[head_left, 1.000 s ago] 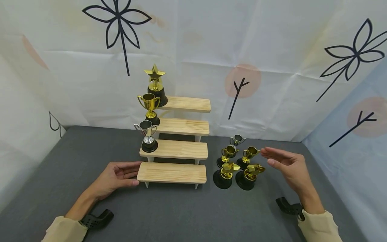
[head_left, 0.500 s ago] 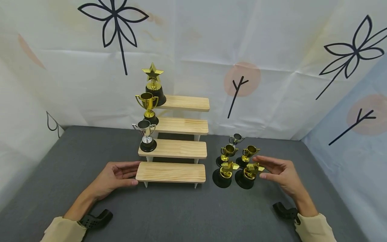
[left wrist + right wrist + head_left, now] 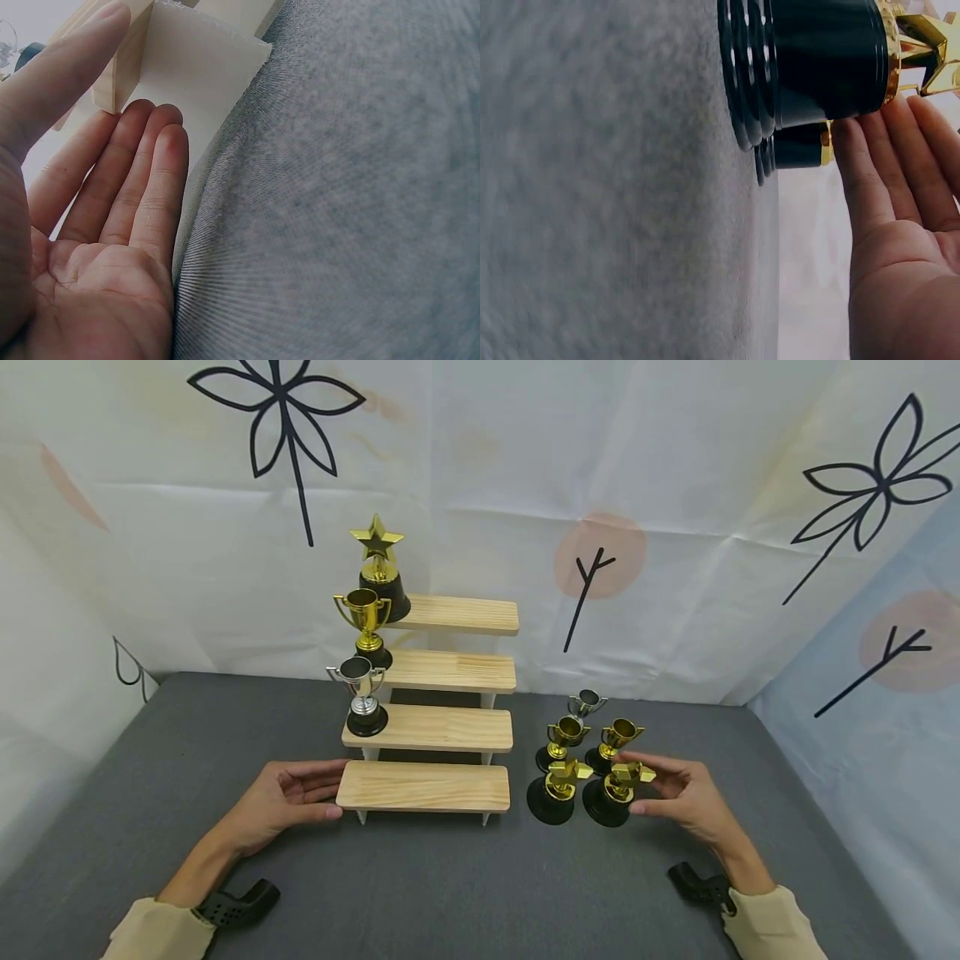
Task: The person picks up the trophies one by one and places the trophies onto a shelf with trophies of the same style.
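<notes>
My left hand (image 3: 279, 803) stays at the left end of a stepped wooden display stand (image 3: 423, 787), by its lowest board. Its fingers are extended, with fingertips against the stand's end in the left wrist view. My right hand (image 3: 688, 800) is at the right side of a gold star trophy (image 3: 607, 806) with a black base. In the right wrist view, straight fingers reach along the trophy's black base (image 3: 829, 64); the thumb is out of sight there. Beside it are another star trophy (image 3: 551, 802), two gold cups (image 3: 617, 739) (image 3: 566, 735) and a silver cup (image 3: 587, 702).
On the stand's left side, a gold star trophy (image 3: 380, 581) occupies the top board, a gold cup (image 3: 367, 618) the one below, and a silver cup (image 3: 365, 697) the third. A grey cloth (image 3: 450, 893) covers the table. Printed fabric (image 3: 487, 460) hangs behind.
My right hand has moved left and slightly down, from right of the trophies to the nearer right star trophy. The left hand holds its place. The head view has shifted slightly.
</notes>
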Demonstrator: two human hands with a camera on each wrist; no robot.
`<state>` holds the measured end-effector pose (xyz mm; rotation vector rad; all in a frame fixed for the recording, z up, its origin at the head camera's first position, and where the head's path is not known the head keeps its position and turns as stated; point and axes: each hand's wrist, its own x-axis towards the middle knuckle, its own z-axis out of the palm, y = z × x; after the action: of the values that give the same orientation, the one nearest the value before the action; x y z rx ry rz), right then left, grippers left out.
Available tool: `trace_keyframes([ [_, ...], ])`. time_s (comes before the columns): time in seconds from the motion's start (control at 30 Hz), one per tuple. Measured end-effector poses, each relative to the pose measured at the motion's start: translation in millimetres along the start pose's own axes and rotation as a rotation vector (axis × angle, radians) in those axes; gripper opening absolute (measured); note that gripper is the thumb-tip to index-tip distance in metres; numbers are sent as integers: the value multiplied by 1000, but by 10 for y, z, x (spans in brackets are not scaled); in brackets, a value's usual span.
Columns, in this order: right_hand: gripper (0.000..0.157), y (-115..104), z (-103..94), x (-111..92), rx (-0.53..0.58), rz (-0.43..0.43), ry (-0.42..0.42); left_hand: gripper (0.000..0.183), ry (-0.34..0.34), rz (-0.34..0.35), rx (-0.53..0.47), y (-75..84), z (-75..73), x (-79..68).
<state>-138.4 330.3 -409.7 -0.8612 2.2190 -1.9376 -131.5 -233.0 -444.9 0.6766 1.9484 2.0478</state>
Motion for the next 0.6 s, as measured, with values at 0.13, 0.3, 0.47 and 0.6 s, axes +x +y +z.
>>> trace_keyframes([
  [0.13,63,27,0,-8,-27,56,1,64,1,1,4,-8,0,2],
  [0.3,66,63,7,-13,4,84,-11,65,-2,-2,6,-19,-3,1],
  [0.47,68,93,15,-9,63,86,-38,65,-7,-5,8,-25,-2,0],
  [0.6,68,115,15,-5,93,70,-69,66,-8,-5,11,-23,0,2],
])
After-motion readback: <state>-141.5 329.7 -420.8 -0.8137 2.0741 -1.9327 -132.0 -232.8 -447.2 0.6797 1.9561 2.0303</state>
